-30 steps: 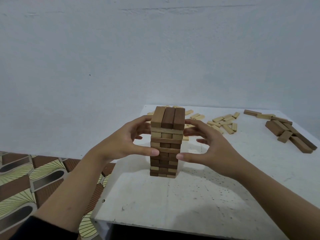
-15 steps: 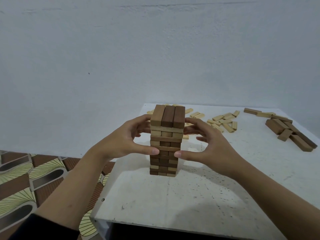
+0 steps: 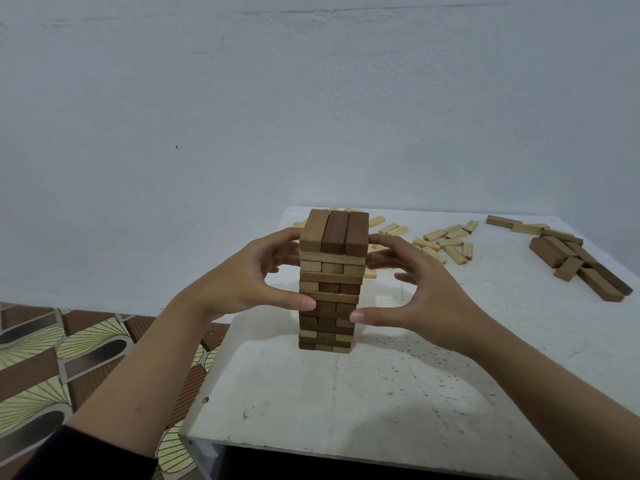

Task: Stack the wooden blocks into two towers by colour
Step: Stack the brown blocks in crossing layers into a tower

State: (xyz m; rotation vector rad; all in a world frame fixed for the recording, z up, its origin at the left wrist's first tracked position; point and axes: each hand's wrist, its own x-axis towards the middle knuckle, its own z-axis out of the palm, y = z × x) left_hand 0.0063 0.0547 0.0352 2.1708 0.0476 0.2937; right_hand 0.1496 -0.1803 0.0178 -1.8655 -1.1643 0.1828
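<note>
tower [image 3: 331, 282]: stands upright on the white table [image 3: 346, 403], towards the table's left side, between the two hands; built of brown blocks in crossed layers, lighter and darker browns mixed
top layer: three dark brown blocks side by side, their ends facing the camera
left hand [image 3: 242, 282]: cups the left side of the tower; the thumb [image 3: 304, 302] presses on the front face about halfway up, and the curved fingers reach round the upper part towards the back, where their tips are hidden
right hand [image 3: 427, 301]: cups the right side in the same way; its thumb tip [image 3: 356, 317] touches the front right edge slightly lower than the left thumb, and the bent fingers lie against the upper right side
pale blocks [image 3: 446, 242]: small and light yellow, scattered loose on the table behind the tower and to its right, well apart from both hands
dark blocks [image 3: 576, 261]: larger and brown, lying in a loose heap near the table's far right edge
sleeve [image 3: 86, 455]: dark, covers the left forearm at the bottom left corner
floor [image 3: 52, 358]: patterned in brown and yellow, left of the table
wall [image 3: 242, 98]: plain and pale, behind the table
</note>
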